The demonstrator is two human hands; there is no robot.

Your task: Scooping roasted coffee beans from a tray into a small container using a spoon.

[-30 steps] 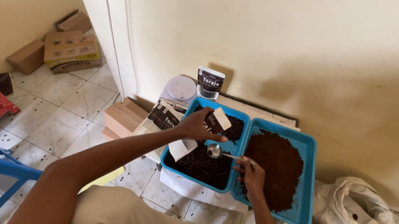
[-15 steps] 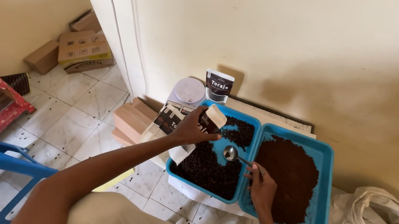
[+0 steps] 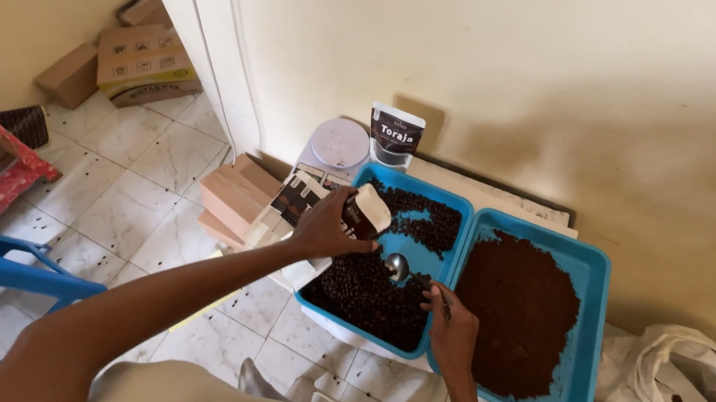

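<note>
Blue plastic frames most of the work: the left tray [image 3: 454, 206] holds dark whole coffee beans [image 3: 369, 290], and the right tray [image 3: 582, 350], touching it along one long side, holds a heap of brown ground coffee [image 3: 514, 314]. The left hand [image 3: 323, 224] has its fingers wrapped tight around a small dark pouch with a pale open top [image 3: 363, 214], held tilted over the bean tray. The right hand [image 3: 452, 326] has its fingers pinched together on the handle of a metal spoon [image 3: 397, 266], whose bowl sits low over the beans, just under and beside the pouch mouth. Compared with a second ago, the pouch has come lower and closer to the spoon, and the spoon bowl has shifted from the seam between the trays toward the middle of the beans (the head camera has also swung, so part of that shift is only the view). From this I judge that a scoop of beans is being brought to the pouch; whether the bowl is loaded I cannot tell. Behind the trays stand another dark pouch [image 3: 395, 136] against the wall and a round white scale [image 3: 339, 145]; a crumpled white bag [image 3: 688, 392] lies at the right, cardboard boxes [image 3: 234, 199] at the left.
</note>
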